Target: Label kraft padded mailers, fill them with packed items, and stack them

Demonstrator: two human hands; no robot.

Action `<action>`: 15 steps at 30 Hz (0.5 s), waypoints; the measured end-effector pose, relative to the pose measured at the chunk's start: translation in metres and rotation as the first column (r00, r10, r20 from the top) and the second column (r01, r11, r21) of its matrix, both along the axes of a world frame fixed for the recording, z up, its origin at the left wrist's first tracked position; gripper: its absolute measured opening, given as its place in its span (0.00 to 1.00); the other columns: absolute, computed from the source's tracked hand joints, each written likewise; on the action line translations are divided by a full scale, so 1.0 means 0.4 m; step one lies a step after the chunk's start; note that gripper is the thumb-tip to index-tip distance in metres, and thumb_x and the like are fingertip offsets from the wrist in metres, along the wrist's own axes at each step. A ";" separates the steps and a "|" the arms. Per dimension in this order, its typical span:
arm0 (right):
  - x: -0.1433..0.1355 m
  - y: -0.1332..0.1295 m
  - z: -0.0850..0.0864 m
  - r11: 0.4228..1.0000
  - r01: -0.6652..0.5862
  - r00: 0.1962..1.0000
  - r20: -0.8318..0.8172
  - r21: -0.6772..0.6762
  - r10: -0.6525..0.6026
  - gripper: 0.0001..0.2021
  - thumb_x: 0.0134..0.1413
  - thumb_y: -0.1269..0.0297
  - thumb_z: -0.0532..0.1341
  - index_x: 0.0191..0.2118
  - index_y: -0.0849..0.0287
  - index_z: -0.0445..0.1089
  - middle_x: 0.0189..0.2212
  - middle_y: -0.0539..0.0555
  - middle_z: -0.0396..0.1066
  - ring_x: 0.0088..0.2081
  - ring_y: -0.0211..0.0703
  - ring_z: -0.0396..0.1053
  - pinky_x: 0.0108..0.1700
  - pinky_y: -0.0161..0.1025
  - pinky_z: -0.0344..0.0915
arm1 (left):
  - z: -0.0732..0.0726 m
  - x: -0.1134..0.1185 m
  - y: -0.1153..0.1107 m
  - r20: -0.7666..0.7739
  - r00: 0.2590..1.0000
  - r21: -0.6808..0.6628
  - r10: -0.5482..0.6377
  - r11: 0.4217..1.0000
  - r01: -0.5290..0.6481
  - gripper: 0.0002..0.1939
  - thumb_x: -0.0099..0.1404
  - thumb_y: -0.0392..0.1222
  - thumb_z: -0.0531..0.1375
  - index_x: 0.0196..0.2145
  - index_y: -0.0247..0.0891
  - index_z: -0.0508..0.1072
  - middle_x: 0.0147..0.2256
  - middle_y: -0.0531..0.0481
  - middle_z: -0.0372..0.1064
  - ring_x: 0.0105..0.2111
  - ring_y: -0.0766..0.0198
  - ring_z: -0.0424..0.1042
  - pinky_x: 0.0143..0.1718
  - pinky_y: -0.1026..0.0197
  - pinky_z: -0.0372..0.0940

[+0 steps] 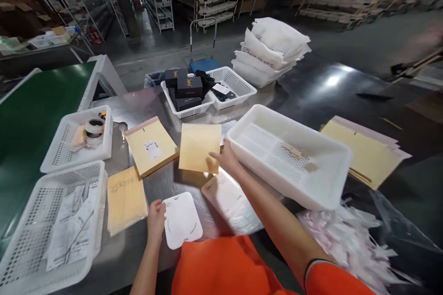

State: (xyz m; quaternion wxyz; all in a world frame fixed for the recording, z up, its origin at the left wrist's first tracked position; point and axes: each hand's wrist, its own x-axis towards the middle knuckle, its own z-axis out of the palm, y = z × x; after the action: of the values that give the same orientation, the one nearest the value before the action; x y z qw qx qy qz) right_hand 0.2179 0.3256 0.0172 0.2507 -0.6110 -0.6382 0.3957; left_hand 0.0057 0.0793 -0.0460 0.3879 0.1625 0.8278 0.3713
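Observation:
My left hand is closed at the left edge of a flat white panel with rounded corners and small dark markings. Farther out, my right hand grips a plain yellow envelope at its right edge, one finger lying across its face. This envelope looks tilted up off the metal table. To its left is a stack of yellow envelopes, the top one bearing a white label. A bundle of orange-yellow envelopes lies beside my left hand. Below my right forearm are clear plastic-wrapped sheets.
White baskets hold papers, tape rolls and black boxes. A large white bin stands right of my right hand, with more yellow envelopes beyond. Stacked baskets stand at the back; a green conveyor runs left.

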 end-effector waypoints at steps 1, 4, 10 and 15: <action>0.011 0.009 -0.016 1.000 0.013 0.993 0.116 -0.001 -0.013 0.36 0.52 0.61 0.65 0.64 0.63 0.52 0.56 0.67 0.66 0.55 0.58 0.66 0.52 0.48 0.64 | -0.032 0.005 -0.014 -0.050 0.999 -0.082 -0.010 0.997 0.006 0.24 0.61 0.50 0.55 0.48 0.29 0.66 0.46 0.28 0.71 0.48 0.44 0.74 0.46 0.46 0.68; 0.049 -0.053 -0.096 0.998 -0.010 0.927 0.374 -0.067 0.034 0.26 0.56 0.63 0.62 0.60 0.62 0.58 0.55 0.66 0.66 0.57 0.58 0.64 0.54 0.48 0.61 | -0.106 0.048 -0.053 -0.211 0.974 -0.275 -0.077 0.961 0.017 0.26 0.57 0.50 0.61 0.47 0.27 0.66 0.50 0.21 0.65 0.55 0.31 0.65 0.52 0.36 0.61; 0.123 -0.234 -0.251 0.980 0.030 0.783 0.614 -0.199 0.101 0.32 0.38 0.59 0.73 0.50 0.65 0.66 0.54 0.71 0.64 0.56 0.67 0.62 0.51 0.53 0.62 | -0.143 0.093 -0.076 -0.333 0.930 -0.367 -0.155 0.930 0.024 0.26 0.56 0.51 0.63 0.47 0.31 0.64 0.52 0.24 0.61 0.53 0.29 0.65 0.48 0.35 0.64; 0.174 -0.214 -0.249 0.992 0.032 0.814 0.578 -0.125 0.047 0.08 0.55 0.66 0.61 0.40 0.62 0.68 0.45 0.68 0.70 0.48 0.59 0.68 0.46 0.48 0.62 | -0.110 0.048 -0.091 -0.343 0.934 -0.218 -0.100 0.976 0.024 0.17 0.58 0.47 0.60 0.41 0.34 0.64 0.48 0.30 0.66 0.53 0.36 0.67 0.51 0.39 0.64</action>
State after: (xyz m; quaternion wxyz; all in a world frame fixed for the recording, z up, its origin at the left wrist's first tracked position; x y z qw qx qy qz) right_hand 0.2873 0.2401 -0.0824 0.0031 -0.7147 -0.6598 0.2319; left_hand 0.0247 0.0427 -0.0900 0.2599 0.2107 0.9128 0.2341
